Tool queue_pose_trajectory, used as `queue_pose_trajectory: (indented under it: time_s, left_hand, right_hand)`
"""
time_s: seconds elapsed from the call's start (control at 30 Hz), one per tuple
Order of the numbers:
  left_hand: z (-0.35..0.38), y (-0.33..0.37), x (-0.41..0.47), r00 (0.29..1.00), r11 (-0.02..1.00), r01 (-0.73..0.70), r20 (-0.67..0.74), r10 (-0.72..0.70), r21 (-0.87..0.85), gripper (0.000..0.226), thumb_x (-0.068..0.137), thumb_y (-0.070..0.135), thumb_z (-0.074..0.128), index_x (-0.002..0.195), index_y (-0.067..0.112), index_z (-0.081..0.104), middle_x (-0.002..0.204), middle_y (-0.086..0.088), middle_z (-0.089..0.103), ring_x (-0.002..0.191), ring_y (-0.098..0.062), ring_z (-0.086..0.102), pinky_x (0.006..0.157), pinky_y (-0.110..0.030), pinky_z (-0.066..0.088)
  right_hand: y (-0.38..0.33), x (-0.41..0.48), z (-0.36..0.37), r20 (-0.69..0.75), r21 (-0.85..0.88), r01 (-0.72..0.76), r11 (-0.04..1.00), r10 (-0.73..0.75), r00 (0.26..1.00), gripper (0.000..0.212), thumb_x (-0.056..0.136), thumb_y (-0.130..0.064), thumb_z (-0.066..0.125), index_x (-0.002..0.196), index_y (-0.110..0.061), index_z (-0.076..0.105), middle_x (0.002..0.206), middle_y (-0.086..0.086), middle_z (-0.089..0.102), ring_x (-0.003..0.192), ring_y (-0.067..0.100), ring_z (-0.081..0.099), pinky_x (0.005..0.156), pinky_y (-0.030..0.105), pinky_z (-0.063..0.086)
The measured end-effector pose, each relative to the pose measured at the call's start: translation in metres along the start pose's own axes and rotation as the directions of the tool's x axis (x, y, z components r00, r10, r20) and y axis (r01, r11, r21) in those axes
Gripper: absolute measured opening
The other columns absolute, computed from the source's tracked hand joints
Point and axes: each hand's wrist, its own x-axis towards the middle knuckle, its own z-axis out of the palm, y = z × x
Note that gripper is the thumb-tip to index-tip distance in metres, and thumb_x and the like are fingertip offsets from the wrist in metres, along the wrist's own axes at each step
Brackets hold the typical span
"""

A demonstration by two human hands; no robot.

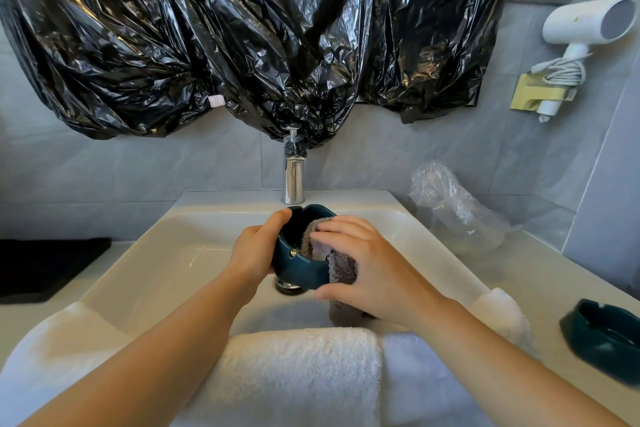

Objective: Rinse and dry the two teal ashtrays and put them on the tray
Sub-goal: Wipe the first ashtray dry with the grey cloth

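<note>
One teal ashtray (298, 270), gripped tilted over the sink (156, 267) by the left hand (256, 250), takes a grey cloth (341, 267) held in the right hand (363, 263); a thorough dry likely means working the rim notches, as the second ashtray (602, 333) sits on the counter (540, 274)

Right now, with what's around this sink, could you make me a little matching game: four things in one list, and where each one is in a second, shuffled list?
Things:
1. ashtray being wiped
2. other ashtray
3. grey cloth
4. hair dryer

Places:
A. hung on the wall
B. gripped by the left hand over the sink
C. under the right hand, pressed into an ashtray
D. on the counter, far right

Pairs: 1-B, 2-D, 3-C, 4-A.
</note>
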Motion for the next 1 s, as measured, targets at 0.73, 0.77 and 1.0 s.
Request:
queue_pose_trajectory:
  time_s: [0.73,0.77,1.0]
  left_hand:
    - [0.003,0.002,-0.008,0.995,0.990,-0.080,0.064,0.073,0.118,0.038,0.092,0.050,0.048,0.089,0.016,0.065,0.096,-0.013,0.069,0.097,-0.031,0.062,0.089,-0.045,0.051]
    - [0.003,0.002,-0.008,0.995,0.990,-0.082,0.065,0.074,0.116,0.039,0.092,0.050,0.049,0.089,0.015,0.066,0.095,-0.013,0.069,0.096,-0.031,0.062,0.090,-0.046,0.051]
    - [0.003,0.002,-0.007,0.997,0.996,-0.058,0.049,0.055,0.069,0.038,0.090,0.052,0.050,0.088,0.017,0.066,0.097,-0.014,0.070,0.098,-0.032,0.064,0.094,-0.050,0.052]
  right_hand:
    - [-0.018,-0.010,0.006,-0.276,0.384,-0.280,0.880,0.398,0.875,0.032,0.087,-0.032,0.070,0.118,-0.029,0.066,0.113,-0.016,0.067,0.106,0.000,0.058,0.090,0.017,0.048]
    - [-0.021,-0.009,0.009,-0.247,0.259,-0.267,0.928,0.331,0.911,0.034,0.091,-0.033,0.064,0.124,-0.028,0.064,0.118,-0.016,0.064,0.112,0.001,0.052,0.097,0.019,0.044]
    - [-0.029,-0.012,0.008,-0.241,-0.028,-0.160,0.987,0.149,0.959,0.059,0.090,-0.051,0.032,0.141,-0.025,0.046,0.136,-0.010,0.047,0.124,0.005,0.036,0.105,0.020,0.032]
